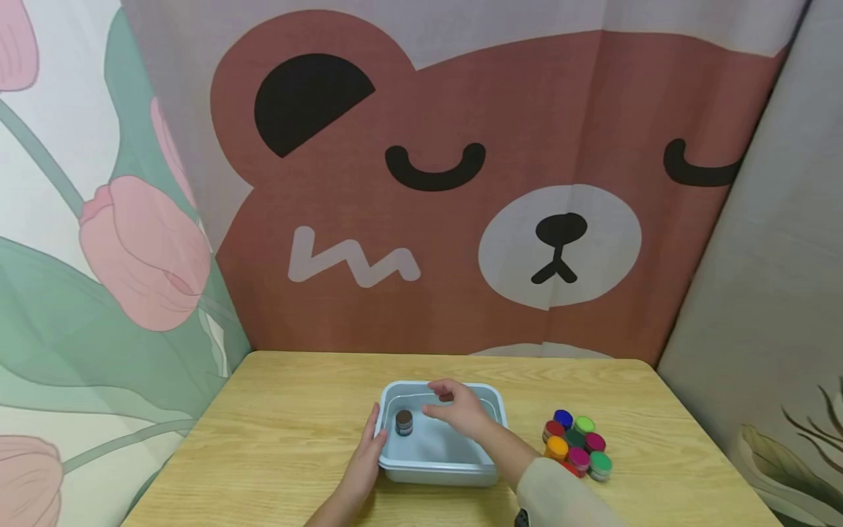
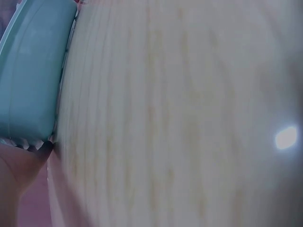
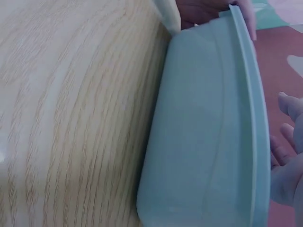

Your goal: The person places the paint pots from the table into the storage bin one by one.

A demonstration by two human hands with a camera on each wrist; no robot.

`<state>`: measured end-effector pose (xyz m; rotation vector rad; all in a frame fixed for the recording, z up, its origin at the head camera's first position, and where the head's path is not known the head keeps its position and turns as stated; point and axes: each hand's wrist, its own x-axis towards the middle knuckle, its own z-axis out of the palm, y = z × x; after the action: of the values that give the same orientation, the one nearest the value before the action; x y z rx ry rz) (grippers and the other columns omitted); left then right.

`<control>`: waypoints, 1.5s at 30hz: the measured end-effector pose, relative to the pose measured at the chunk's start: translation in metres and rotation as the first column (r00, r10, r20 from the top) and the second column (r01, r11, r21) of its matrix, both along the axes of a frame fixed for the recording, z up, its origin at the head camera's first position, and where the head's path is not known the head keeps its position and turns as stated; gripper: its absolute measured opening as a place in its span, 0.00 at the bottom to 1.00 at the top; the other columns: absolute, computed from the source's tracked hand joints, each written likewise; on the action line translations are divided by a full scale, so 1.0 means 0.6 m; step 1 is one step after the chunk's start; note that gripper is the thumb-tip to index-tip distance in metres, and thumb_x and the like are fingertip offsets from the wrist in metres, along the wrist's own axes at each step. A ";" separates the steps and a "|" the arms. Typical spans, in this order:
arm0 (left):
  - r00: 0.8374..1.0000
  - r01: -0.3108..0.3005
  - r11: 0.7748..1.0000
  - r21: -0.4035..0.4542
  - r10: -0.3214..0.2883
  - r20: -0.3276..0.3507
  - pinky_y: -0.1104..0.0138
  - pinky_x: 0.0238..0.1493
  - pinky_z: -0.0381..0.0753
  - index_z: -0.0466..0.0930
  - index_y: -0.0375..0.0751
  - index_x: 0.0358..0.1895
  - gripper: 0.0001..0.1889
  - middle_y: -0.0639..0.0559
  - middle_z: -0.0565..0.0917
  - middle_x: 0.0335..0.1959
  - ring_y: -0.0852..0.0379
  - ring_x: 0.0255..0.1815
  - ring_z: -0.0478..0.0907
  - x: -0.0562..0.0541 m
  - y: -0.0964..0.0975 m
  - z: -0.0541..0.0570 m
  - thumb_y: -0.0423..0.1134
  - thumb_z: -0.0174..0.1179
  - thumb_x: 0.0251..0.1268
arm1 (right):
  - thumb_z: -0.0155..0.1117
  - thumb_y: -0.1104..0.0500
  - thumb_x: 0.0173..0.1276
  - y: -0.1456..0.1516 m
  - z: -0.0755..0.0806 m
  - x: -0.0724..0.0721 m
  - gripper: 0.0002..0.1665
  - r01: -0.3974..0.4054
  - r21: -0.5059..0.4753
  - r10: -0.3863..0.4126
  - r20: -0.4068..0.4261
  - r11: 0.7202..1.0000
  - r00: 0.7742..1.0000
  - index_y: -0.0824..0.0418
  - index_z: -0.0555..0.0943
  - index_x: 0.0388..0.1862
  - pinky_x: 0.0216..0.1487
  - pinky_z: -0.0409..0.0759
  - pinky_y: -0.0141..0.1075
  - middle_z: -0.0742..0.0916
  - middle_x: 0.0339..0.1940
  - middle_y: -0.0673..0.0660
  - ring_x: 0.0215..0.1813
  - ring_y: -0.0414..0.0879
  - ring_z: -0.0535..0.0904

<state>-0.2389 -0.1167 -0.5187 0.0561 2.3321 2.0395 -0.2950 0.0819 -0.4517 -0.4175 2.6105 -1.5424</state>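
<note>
A light blue plastic tub stands on the table. Inside it, toward the left, is a small paint jar with a brown lid. My left hand holds the tub's left side, thumb by the rim; in the right wrist view that left hand wraps the far end. Above the tub's interior hovers my right hand, fingers bent and apart from the thumb. In the right wrist view its spread fingers show nothing between them. A dark patch under those fingers in the head view is unclear.
To the right of the tub, several small paint jars with colored lids stand bunched together on the wooden table. A curtain with a bear print hangs behind the table, and printed cloths flank both sides.
</note>
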 end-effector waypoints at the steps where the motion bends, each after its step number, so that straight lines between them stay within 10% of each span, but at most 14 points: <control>1: 1.000 0.004 1.000 -0.001 -0.004 0.001 0.32 0.73 0.34 0.40 0.42 0.80 0.31 0.36 0.41 0.80 0.31 0.79 0.34 0.000 0.000 0.000 0.45 0.36 0.80 | 0.73 0.57 0.60 0.007 0.002 0.001 0.28 0.007 0.000 -0.007 -0.007 1.000 1.000 0.65 0.79 0.58 0.55 0.82 0.49 0.83 0.56 0.64 0.58 0.59 0.78; 30: 0.998 -0.047 0.998 0.049 0.045 0.037 0.33 0.73 0.32 0.39 0.44 0.80 0.33 0.37 0.39 0.81 0.31 0.79 0.33 -0.002 0.005 -0.006 0.48 0.39 0.80 | 0.70 0.54 0.64 0.229 0.002 0.071 0.30 0.283 -0.017 -0.284 -0.052 0.959 0.957 0.62 0.76 0.63 0.63 0.79 0.45 0.81 0.62 0.61 0.65 0.57 0.75; 45: 0.998 -0.047 0.998 0.047 0.045 0.041 0.32 0.73 0.33 0.40 0.46 0.80 0.32 0.39 0.41 0.81 0.32 0.80 0.34 -0.001 0.005 -0.007 0.49 0.37 0.80 | 0.65 0.43 0.67 0.324 -0.029 0.108 0.41 0.416 0.094 -0.423 0.071 0.905 0.903 0.63 0.67 0.72 0.67 0.75 0.52 0.72 0.71 0.68 0.69 0.62 0.69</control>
<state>-0.2393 -0.1135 -0.5230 -0.0364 2.2825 2.0975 -0.2301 0.2763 -0.4691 0.2383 2.8022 -1.5107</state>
